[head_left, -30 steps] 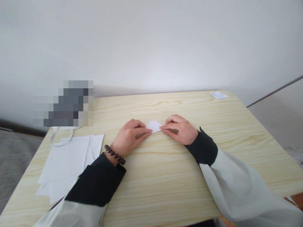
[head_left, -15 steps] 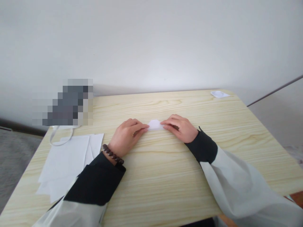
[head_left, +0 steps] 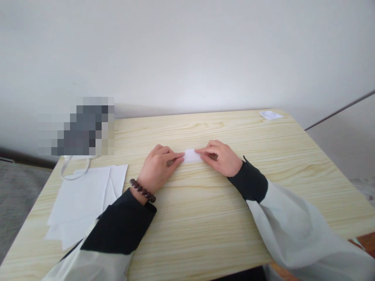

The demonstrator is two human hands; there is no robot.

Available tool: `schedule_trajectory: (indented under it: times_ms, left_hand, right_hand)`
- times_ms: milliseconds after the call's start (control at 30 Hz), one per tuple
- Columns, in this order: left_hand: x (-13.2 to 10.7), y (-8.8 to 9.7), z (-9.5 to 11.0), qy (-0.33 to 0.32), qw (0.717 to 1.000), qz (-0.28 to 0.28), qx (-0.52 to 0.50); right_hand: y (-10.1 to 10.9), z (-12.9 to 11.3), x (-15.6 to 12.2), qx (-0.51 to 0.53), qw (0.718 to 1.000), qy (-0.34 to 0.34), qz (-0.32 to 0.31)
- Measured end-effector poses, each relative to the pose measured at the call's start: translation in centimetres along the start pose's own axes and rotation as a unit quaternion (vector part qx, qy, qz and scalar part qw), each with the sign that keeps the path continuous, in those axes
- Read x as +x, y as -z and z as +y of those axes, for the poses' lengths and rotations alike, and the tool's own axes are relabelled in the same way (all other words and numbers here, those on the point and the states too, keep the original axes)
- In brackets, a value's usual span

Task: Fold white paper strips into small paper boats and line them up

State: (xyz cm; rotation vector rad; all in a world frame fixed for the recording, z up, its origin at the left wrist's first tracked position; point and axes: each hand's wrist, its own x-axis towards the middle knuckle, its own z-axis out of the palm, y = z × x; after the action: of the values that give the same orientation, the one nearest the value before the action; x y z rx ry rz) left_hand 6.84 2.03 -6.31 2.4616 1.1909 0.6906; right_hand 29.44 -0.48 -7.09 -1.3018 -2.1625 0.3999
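Note:
A small folded piece of white paper (head_left: pixel 191 155) lies flat on the light wooden table (head_left: pixel 205 226) near its middle. My left hand (head_left: pixel 159 168), with a dark bead bracelet at the wrist, presses its fingertips on the paper's left end, fingers curled. On the paper's right end my right hand (head_left: pixel 219 158) pinches with curled fingers. Most of the paper is hidden under the fingers; only a narrow strip shows between the hands.
A loose stack of white sheets (head_left: pixel 83 203) lies at the table's left side, with a white cord loop (head_left: pixel 73 171) behind it. A small white folded scrap (head_left: pixel 271 114) sits at the far right corner. A pale wall stands behind the table.
The paper's raised pointed flap has been folded down flat, leaving a low strip. Both hands stayed on it and drew slightly closer together.

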Motion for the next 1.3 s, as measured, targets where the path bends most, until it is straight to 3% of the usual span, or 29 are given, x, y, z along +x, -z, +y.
schedule_trajectory:
  times_ms: [133, 333, 500, 700, 867, 1100, 1300]
  left_hand:
    - [-0.1, 0.0, 0.0, 0.019, 1.000, 0.017, -0.008]
    - [0.0, 0.4, 0.6, 0.120, 0.993, -0.021, -0.006]
    - [0.1, 0.5, 1.0, 0.154, 0.988, -0.022, 0.000]
    - [0.0, 0.4, 1.1, 0.155, 0.987, -0.030, 0.004]
    - [0.0, 0.5, 1.1, 0.154, 0.988, -0.023, -0.002]
    - [-0.1, 0.5, 1.0, 0.153, 0.988, -0.030, -0.003]
    - [-0.1, 0.5, 0.8, 0.137, 0.990, -0.028, -0.007]
  right_hand:
    - [0.0, 0.1, 0.1, 0.001, 1.000, -0.010, -0.001]
    - [0.2, 0.5, 0.0, 0.046, 0.999, -0.016, -0.019]
    - [-0.2, 0.3, -0.4, 0.025, 0.999, 0.034, -0.005]
    - [-1.0, -0.2, -1.0, -0.100, 0.991, 0.093, 0.008]
    - [-0.4, 0.5, -1.2, -0.080, 0.990, 0.119, 0.010]
    - [0.8, 1.5, -1.9, -0.067, 0.985, 0.144, 0.067]
    - [1.3, 1.7, -2.1, -0.069, 0.985, 0.139, 0.073]
